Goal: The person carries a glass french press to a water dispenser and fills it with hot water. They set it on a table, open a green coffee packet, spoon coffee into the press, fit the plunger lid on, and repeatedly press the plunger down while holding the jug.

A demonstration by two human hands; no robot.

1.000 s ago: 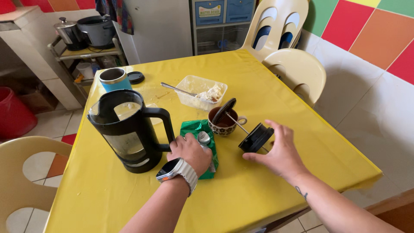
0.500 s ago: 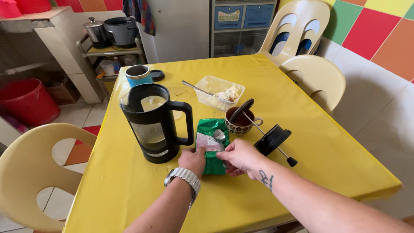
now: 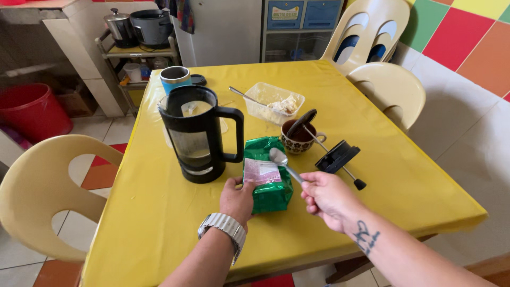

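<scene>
The room has a white tiled floor (image 3: pixel 90 133) with a few red and orange tiles, and a wall (image 3: pixel 467 48) of large coloured squares above a white lower band on the right. A white cabinet (image 3: pixel 223 32) stands at the far side, with a small shelf (image 3: pixel 138 53) to its left carrying two metal pots. A red bucket (image 3: pixel 32 109) sits on the floor at the left.

The counter (image 3: pixel 372 212) is square and covered in a yellow cloth. Cream plastic chairs stand around it: one (image 3: pixel 42 186) at the near left, two stacked (image 3: pixel 388 85) at the far right corner.

On the counter, a black press pot (image 3: pixel 199 135) stands upright left of centre, lid off. Behind it is a blue tumbler (image 3: pixel 175 78) with its dark cap just beside it. A clear plastic tub (image 3: pixel 273 103) with a utensil in it lies further back. A patterned cup (image 3: pixel 297 139) holds the plunger (image 3: pixel 332 154), whose lid rests on the cloth to the right.

The green foil bag (image 3: pixel 268 175) lies flat just in front of the pot and the cup. The left hand (image 3: pixel 237 199), a metal watch on its wrist, has its grip closed on the bag's near left edge. The right hand (image 3: pixel 326 196) pinches the handle of a metal spoon (image 3: pixel 281 159), whose bowl hovers over the bag.
</scene>
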